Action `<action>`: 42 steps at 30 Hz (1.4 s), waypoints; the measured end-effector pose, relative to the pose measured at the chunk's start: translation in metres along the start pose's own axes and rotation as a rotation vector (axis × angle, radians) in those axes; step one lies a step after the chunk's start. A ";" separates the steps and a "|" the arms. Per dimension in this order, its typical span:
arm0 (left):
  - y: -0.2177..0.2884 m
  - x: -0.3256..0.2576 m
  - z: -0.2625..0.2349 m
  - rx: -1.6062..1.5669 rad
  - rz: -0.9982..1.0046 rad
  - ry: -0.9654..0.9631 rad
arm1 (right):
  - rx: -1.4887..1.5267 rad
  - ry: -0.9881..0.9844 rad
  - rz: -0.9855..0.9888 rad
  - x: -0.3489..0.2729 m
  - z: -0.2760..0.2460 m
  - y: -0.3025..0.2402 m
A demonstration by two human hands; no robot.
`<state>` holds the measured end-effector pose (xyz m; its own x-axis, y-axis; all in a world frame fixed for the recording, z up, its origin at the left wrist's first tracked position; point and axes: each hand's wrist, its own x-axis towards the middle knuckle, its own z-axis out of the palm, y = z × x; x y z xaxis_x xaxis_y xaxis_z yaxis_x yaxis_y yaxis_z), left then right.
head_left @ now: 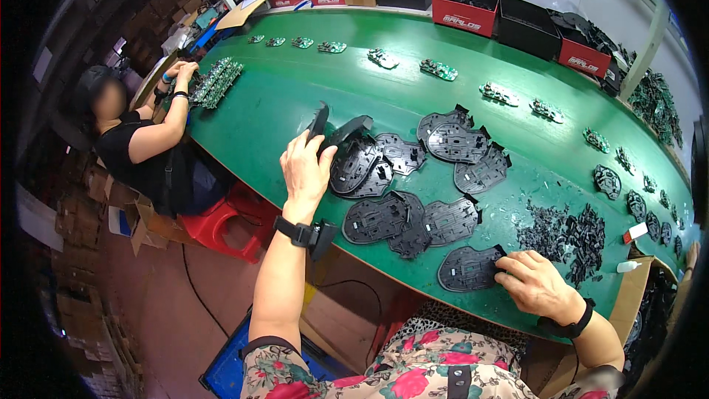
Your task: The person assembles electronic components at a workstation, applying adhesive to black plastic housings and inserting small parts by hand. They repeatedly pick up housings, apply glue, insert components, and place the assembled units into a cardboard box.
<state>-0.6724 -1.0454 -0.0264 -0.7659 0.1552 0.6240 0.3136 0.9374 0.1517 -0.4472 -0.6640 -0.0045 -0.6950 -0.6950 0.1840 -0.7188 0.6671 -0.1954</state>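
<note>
My left hand (305, 170) grips a black plastic shell (318, 120) that stands tilted above the table. Another tilted black shell (348, 131) leans close to the thumb, and I cannot tell whether the hand holds it too. Below lie overlapping flat black shells (358, 168). At the near edge my right hand (538, 287) has its fingers curled on the right end of a single black shell (467, 269), which rests flat on the green table (295, 96). What the fingertips pinch there is partly hidden.
More black shells (458, 142) lie mid-table. A heap of small black pieces (569, 236) sits at right, near a white bottle (628, 267). Green circuit boards (439, 69) line the far side, before red and black boxes (464, 9). A co-worker (159, 133) handles boards at left.
</note>
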 end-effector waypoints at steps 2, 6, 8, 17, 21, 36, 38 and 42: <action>-0.009 0.010 0.003 -0.025 -0.044 -0.022 | 0.004 0.011 -0.007 0.003 0.000 -0.001; -0.010 0.033 0.002 -0.052 -0.112 -0.009 | -0.004 0.014 0.000 0.002 0.000 -0.002; -0.015 0.044 0.005 -0.109 -0.164 -0.031 | -0.005 0.004 0.013 0.001 0.000 -0.002; -0.035 0.060 0.016 -0.214 -0.508 -0.427 | 0.007 0.009 0.017 0.003 0.005 -0.003; -0.017 0.042 0.008 -0.122 -0.229 -0.290 | 0.010 0.002 0.021 0.001 0.004 -0.002; -0.017 0.007 -0.014 -0.240 0.087 -0.096 | 0.013 0.009 0.033 0.000 0.002 -0.005; -0.033 0.009 -0.004 -0.128 -0.052 -0.109 | 0.009 0.022 0.053 -0.002 0.003 -0.007; -0.067 0.016 0.002 -0.103 -0.198 -0.326 | 0.003 0.042 0.061 -0.004 -0.001 -0.012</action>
<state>-0.7069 -1.1052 -0.0282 -0.9501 0.0810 0.3012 0.1838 0.9255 0.3311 -0.4363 -0.6690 -0.0019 -0.7378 -0.6409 0.2118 -0.6748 0.7074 -0.2103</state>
